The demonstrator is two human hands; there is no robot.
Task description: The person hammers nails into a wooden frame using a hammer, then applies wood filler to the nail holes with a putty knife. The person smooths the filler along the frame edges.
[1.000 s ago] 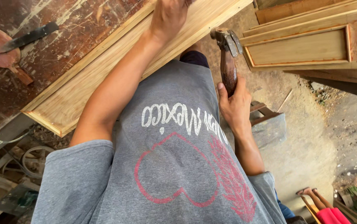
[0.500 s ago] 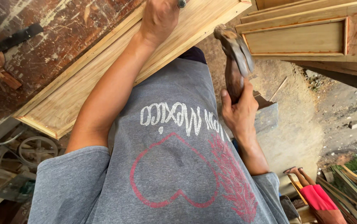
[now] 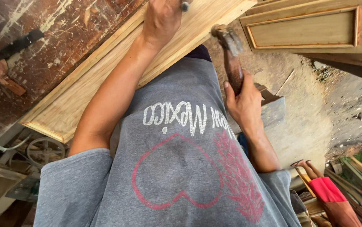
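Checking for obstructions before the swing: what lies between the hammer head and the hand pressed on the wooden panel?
In the head view, only bare light wood of the panel lies between the hammer and the left hand; nothing blocks it.

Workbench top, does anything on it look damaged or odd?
Yes. The bench top is badly worn: dark finish scraped, pale streaks and chips showing. The wooden panel lies slanted, its corner overhanging the edge. The left hand presses it; the right hand holds a hammer.
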